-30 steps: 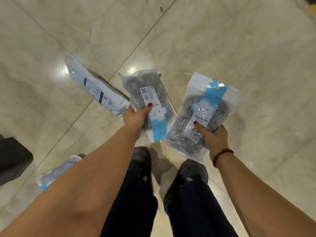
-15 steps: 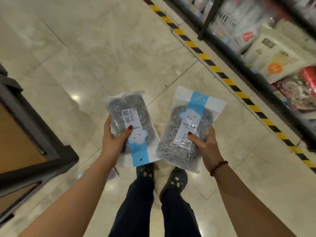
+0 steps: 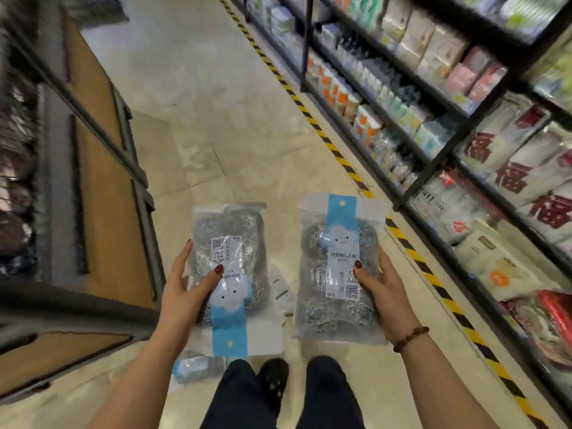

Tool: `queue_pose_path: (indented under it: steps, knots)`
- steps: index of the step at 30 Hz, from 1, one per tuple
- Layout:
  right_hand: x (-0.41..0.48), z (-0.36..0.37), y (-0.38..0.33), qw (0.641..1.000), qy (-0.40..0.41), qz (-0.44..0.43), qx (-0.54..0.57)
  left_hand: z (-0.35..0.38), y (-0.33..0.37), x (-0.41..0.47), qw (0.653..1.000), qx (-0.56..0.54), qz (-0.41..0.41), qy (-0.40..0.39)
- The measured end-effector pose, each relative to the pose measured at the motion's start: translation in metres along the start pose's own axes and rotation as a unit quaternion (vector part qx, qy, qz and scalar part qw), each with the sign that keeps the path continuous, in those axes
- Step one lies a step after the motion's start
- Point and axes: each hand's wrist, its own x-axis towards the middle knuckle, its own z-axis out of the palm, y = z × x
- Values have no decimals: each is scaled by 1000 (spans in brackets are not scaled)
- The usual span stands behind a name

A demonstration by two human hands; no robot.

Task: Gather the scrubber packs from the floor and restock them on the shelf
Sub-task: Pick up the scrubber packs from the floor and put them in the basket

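I hold two clear packs of steel-wool scrubbers with blue-and-white labels above my feet. My left hand grips the left scrubber pack from its left edge, thumb across the front; its label is upside down. My right hand grips the right scrubber pack from its right edge, thumb on the label. Another pack lies on the floor under my left forearm. A further white package shows between the two held packs; whether it is held or on the floor I cannot tell.
Stocked black shelves run along the right, edged on the floor by a yellow-and-black striped line. A dark-framed shelf unit with brown boards stands on the left. A tiled aisle runs between them.
The view has lifted from the floor to the aisle, bringing both shelf units into sight. Both hands still hold their packs, now a little further apart.
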Motion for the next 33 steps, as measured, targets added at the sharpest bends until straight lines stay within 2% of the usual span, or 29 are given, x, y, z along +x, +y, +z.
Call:
queue_pose_path:
  steps: [7, 12, 18, 23, 29, 33]
  knots:
    - [19, 22, -29, 985, -166, 16, -50, -18, 12, -51, 983, -104, 30, 147]
    - [35, 42, -26, 950, -295, 34, -101, -18, -1, -120, 944, -135, 22, 300]
    - [11, 103, -6, 880, -448, 71, -142, -33, -45, -221, 869, -144, -46, 471]
    - [-34, 166, 29, 810, -555, 97, -166, -48, -78, -297, 787, -184, -83, 583]
    - [-114, 252, 73, 719, -657, 101, -202, -87, -114, -370, 710, -233, -105, 656]
    - [-175, 313, 106, 686, -690, 91, -214, -131, -140, -409, 691, -247, -96, 672]
